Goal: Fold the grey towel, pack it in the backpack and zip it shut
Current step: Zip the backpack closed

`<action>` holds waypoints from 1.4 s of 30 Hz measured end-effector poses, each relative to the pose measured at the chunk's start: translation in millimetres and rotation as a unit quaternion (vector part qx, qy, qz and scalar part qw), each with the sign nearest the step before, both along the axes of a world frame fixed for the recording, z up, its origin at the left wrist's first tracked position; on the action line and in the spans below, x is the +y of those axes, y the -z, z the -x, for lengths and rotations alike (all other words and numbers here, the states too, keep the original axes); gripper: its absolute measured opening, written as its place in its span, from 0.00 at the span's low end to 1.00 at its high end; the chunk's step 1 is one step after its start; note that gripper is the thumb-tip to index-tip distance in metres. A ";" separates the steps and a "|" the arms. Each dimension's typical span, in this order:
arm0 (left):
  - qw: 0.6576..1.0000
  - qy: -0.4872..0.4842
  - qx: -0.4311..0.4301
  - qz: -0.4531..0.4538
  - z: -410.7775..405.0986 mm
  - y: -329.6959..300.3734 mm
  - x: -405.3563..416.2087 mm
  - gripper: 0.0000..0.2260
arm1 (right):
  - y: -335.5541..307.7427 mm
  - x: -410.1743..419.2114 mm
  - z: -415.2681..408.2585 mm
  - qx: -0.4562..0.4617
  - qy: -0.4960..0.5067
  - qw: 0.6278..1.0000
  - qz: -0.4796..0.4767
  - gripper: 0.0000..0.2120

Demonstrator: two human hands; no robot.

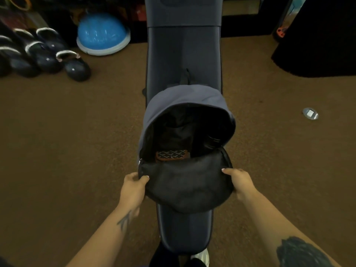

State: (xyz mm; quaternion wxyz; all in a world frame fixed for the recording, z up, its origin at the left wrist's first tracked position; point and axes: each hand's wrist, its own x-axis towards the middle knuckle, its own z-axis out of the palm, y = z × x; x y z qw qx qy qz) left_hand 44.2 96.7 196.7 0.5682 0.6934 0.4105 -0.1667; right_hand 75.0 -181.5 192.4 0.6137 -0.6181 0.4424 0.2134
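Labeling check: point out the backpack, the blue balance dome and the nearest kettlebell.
backpack [185, 97]: head view, grey outer top.
blue balance dome [100, 33]: head view, blue top surface.
nearest kettlebell [77, 71]: head view, round body.

Matt navy cloth backpack [185, 99], smooth padded bench [183, 53], rough brown carpet [77, 141], glossy blue dome [102, 33]

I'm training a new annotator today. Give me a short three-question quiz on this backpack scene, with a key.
1. True or false: the backpack is zipped shut.
2. Which hand holds which side of the front flap?
3. The backpack rests on: A) carpet B) padded bench C) kettlebells

Key:
1. False; it gapes open.
2. Left hand on the left edge, right hand on the right edge.
3. B
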 end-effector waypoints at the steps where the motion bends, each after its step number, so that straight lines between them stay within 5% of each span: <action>1: 1.000 -0.018 -0.004 0.017 -3.4 -4.3 0.4 0.20 | -7.4 -2.2 0.0 -0.019 0.015 1.000 -0.009 0.11; 6: 0.994 -0.073 -0.038 0.074 -29.9 -43.3 -0.6 0.27 | -60.3 -1.6 -9.6 -0.161 0.088 0.981 -0.057 0.11; 10: 0.991 -0.061 -0.054 0.109 -48.2 -59.8 -1.1 0.09 | -97.9 12.3 -21.8 -0.286 -0.144 0.947 0.031 0.14; 11: 0.990 -0.059 -0.055 0.115 -51.1 -61.4 -1.1 0.08 | -105.4 16.4 -25.7 -0.300 -0.253 0.912 0.121 0.17; 14: 0.987 -0.059 -0.058 0.138 -55.7 -65.3 -0.7 0.07 | -119.4 35.9 -37.1 -0.266 -0.525 0.716 0.375 0.27; 16: 0.986 -0.056 -0.059 0.146 -56.2 -65.6 0.8 0.06 | -125.4 49.7 -45.3 -0.280 -0.535 0.683 0.410 0.20; 23: 0.992 -0.110 -0.014 0.065 -51.2 -38.9 17.1 0.08 | -131.5 65.6 -76.4 -0.265 -0.454 0.761 0.380 0.15; 27: 0.990 -0.077 0.059 0.104 -48.4 -20.0 15.4 0.14 | -132.8 69.3 -86.5 -0.257 -0.428 0.777 0.383 0.17; 42: 0.979 -0.101 0.079 0.156 -73.2 4.4 9.9 0.15 | -129.0 64.2 -87.3 -0.250 -0.417 0.800 0.352 0.10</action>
